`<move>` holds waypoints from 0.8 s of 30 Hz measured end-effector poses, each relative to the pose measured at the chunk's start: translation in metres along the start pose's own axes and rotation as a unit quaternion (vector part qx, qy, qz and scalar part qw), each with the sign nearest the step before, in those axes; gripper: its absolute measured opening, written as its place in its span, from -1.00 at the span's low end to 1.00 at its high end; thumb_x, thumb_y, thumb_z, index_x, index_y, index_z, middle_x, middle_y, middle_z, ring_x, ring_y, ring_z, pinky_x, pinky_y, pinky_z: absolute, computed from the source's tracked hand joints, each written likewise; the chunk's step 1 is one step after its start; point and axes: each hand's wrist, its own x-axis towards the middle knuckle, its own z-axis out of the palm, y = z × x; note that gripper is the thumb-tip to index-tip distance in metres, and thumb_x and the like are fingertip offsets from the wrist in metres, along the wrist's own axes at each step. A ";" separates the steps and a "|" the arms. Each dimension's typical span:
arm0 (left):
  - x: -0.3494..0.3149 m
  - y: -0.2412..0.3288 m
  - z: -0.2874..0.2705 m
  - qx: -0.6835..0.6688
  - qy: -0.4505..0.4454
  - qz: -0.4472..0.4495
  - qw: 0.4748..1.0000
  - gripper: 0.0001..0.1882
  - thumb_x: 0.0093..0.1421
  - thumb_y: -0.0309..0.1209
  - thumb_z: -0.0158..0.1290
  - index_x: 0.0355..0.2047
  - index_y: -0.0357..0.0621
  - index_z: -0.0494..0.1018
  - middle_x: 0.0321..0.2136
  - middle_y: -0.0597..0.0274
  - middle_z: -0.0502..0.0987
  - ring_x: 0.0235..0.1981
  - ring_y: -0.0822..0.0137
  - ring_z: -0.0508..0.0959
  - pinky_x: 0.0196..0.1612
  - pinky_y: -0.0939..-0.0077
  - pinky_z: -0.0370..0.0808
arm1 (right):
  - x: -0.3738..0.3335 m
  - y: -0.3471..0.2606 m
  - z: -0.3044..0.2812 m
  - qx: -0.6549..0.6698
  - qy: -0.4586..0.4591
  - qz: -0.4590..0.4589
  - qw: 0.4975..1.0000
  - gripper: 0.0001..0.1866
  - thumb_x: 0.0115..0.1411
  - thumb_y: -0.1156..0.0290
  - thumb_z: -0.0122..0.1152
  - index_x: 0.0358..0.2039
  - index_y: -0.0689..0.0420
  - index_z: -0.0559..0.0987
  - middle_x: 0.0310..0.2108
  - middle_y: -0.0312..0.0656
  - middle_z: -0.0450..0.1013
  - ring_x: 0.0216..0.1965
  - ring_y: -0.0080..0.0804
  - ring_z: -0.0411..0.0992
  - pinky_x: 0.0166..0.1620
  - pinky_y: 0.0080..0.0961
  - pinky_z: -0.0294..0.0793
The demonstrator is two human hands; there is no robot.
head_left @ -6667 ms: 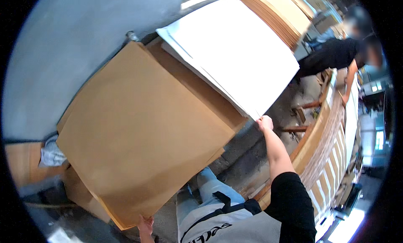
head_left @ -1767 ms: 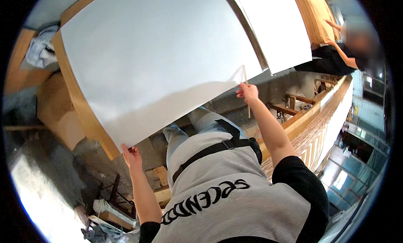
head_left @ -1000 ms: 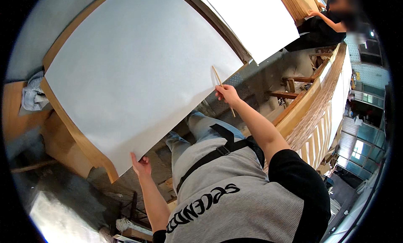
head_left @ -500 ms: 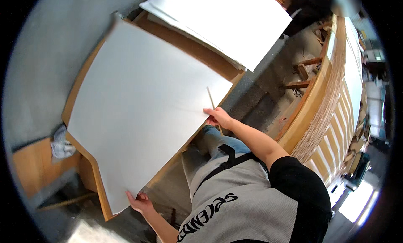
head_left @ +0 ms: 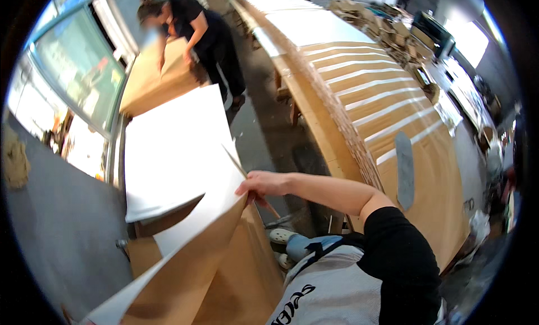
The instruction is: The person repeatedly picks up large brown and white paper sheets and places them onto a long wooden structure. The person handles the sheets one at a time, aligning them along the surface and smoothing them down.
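Note:
My right hand (head_left: 261,186) is closed on the edge of a large sheet (head_left: 193,232), white on one face and brown on the other. The sheet is lifted and curves down toward the lower left. A thin stick (head_left: 234,160) is also in this hand, poking out above and below the fingers. Beneath the sheet lies a brown board (head_left: 247,269). Just beyond it is a stack of white sheets (head_left: 174,151). My left hand is out of view.
A co-worker (head_left: 208,44) bends over a brown stack (head_left: 151,81) at the far left, beside a window (head_left: 84,67). To my right runs a long table (head_left: 331,151) with overlapping brown sheets edged in white (head_left: 365,95). A grey flat strip (head_left: 404,170) lies on it.
The sheet has gone from lying flat to being lifted and curled, its brown face now showing. My left hand has left the view. The view has swung toward the co-worker and long table.

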 end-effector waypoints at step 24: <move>-0.019 0.336 0.610 -0.545 -0.252 -0.727 -0.333 -0.42 0.13 -0.40 -0.30 0.18 -0.07 -0.13 0.19 0.24 -0.07 0.17 0.27 0.05 0.20 0.33 0.04 | -0.313 -0.426 -0.301 -0.180 0.399 -0.493 0.752 -0.72 0.10 0.40 -0.03 -0.18 0.24 0.31 -0.38 -0.09 0.39 -0.74 -0.68 0.22 -0.71 -0.90 0.26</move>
